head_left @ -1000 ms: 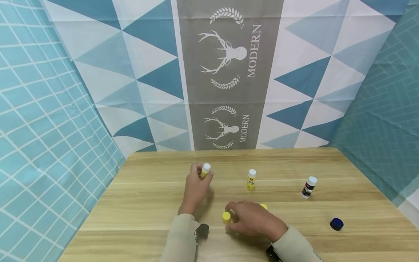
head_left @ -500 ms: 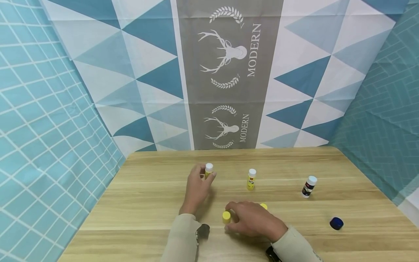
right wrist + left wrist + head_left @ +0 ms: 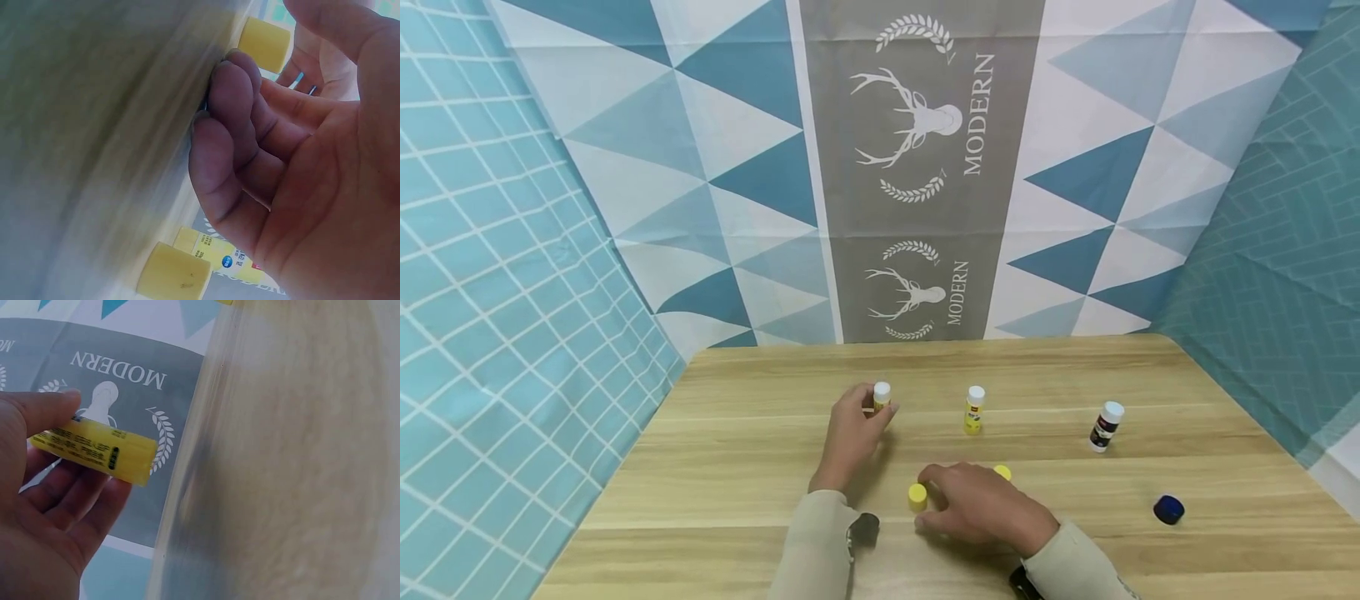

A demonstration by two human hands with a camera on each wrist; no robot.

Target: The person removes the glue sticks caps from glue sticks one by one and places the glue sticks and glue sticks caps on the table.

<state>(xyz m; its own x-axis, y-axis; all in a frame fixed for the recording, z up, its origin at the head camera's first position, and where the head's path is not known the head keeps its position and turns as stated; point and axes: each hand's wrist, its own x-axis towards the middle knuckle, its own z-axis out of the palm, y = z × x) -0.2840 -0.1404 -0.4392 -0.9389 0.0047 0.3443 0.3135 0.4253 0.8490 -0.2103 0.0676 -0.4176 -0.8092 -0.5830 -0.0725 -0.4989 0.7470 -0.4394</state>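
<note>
My left hand (image 3: pixel 852 435) holds a yellow glue stick (image 3: pixel 103 447) between thumb and fingers, upright with its white end (image 3: pixel 882 389) on top. Whether its lower end touches the table cannot be told. Nearer me, my right hand (image 3: pixel 973 504) rests low at the table with fingers loosely bent. A small yellow cap (image 3: pixel 917 497) stands by the gap between its thumb and index finger, and the right wrist view shows no grip on it. Partly behind that hand is a second yellow cap (image 3: pixel 1002 472).
Another yellow glue stick (image 3: pixel 973 410) with a white top stands right of centre. Farther right stands a white stick with a dark label (image 3: pixel 1105 427). A dark blue cap (image 3: pixel 1168 509) lies nearer on the wooden table (image 3: pixel 715 467). Patterned cloth hangs behind and at both sides.
My left hand has shifted slightly right and the glue stick has gone from tilted to upright, then a little lower. The right hand has stayed in place.
</note>
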